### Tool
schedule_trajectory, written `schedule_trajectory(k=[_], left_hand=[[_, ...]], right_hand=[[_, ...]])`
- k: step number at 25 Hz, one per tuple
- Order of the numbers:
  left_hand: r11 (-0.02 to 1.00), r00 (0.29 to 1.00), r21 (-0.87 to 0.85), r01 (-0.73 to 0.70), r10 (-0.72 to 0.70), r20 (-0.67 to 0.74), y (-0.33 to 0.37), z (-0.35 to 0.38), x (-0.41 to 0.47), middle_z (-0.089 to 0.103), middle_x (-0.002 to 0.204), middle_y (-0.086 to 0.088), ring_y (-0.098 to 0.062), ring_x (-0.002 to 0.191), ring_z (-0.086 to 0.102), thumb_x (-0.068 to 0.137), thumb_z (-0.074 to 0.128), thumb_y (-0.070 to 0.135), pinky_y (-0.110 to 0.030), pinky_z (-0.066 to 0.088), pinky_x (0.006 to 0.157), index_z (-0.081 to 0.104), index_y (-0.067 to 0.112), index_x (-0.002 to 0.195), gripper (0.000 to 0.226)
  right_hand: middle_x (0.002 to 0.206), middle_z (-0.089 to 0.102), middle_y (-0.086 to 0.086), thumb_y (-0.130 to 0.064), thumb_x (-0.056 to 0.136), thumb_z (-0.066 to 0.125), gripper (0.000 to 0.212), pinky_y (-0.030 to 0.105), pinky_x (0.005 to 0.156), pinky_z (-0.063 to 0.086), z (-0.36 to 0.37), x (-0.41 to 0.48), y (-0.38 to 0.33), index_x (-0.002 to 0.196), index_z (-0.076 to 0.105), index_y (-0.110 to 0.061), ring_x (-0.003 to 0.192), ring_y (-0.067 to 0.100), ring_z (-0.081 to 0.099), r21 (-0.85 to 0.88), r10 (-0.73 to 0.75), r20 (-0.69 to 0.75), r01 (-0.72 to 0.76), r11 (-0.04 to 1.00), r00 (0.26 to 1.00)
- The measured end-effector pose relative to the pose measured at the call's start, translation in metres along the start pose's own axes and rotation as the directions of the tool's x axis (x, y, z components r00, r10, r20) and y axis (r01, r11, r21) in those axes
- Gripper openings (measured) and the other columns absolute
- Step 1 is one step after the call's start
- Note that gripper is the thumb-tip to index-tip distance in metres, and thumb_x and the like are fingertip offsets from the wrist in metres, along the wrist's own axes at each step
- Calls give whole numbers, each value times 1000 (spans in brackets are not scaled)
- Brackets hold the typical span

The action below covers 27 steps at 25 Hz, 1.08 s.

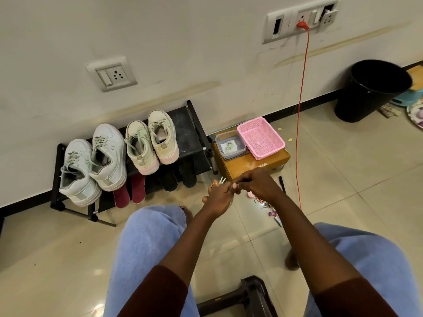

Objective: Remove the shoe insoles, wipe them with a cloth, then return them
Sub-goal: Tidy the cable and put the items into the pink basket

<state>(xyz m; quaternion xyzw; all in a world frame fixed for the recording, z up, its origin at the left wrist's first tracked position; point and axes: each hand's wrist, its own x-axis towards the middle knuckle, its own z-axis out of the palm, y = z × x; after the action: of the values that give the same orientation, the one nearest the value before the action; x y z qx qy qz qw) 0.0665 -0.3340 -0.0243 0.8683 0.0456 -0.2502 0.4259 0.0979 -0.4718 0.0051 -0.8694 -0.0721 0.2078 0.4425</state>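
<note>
Room: scuffed off-white wall (206, 53) above a glossy beige tiled floor (354, 168).
A black skirting (309, 104) runs along the wall foot. A single socket plate (112, 74) sits upper left. A wider socket panel (302, 19), upper right, feeds an orange cable (302, 88) that hangs to the floor. A black shoe rack (185, 129) stands against the wall at centre left, a black bin (370, 92) at the right edge, and a dark stool (249, 294) at bottom centre.

A home corner: shoe rack (194, 133) against the wall, tiled floor (343, 179), waste bin (366, 94).
</note>
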Motion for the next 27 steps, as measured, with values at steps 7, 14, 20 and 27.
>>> schedule_trajectory(k=[7,14,20,27], left_hand=[[999,996,30,19,-16,-82,-5,-11,2,40,100,-7,-23,103,39,102,34,28,-28,27,81,54,15,92,26],[992,977,71,106,-91,-194,-19,-28,11,44,121,-15,-27,116,37,101,34,29,-33,29,88,60,11,104,32],[996,985,59,66,-55,-161,-10,-20,-1,27,145,-15,-34,135,25,101,31,36,-45,23,106,45,25,137,40],[1000,998,2,3,-3,-57,-6,6,3,40,142,-18,-36,143,8,99,28,44,-53,17,109,56,25,95,35]], right_hand=[[66,59,-8,-8,85,63,16,15,56,36,-11,-8,6,99,70,-5,63,8,50,80,86,-37,-83,993,996],[67,61,-8,-6,85,62,16,19,61,37,-25,-7,9,98,70,-4,63,6,50,115,95,-48,-89,989,994],[90,69,5,-8,84,64,20,14,62,36,-15,0,4,102,70,-7,69,5,53,-25,34,-45,-35,999,998],[94,71,7,-12,84,65,19,10,64,38,0,2,2,101,71,-7,73,6,57,-81,-2,3,2,997,1000]])
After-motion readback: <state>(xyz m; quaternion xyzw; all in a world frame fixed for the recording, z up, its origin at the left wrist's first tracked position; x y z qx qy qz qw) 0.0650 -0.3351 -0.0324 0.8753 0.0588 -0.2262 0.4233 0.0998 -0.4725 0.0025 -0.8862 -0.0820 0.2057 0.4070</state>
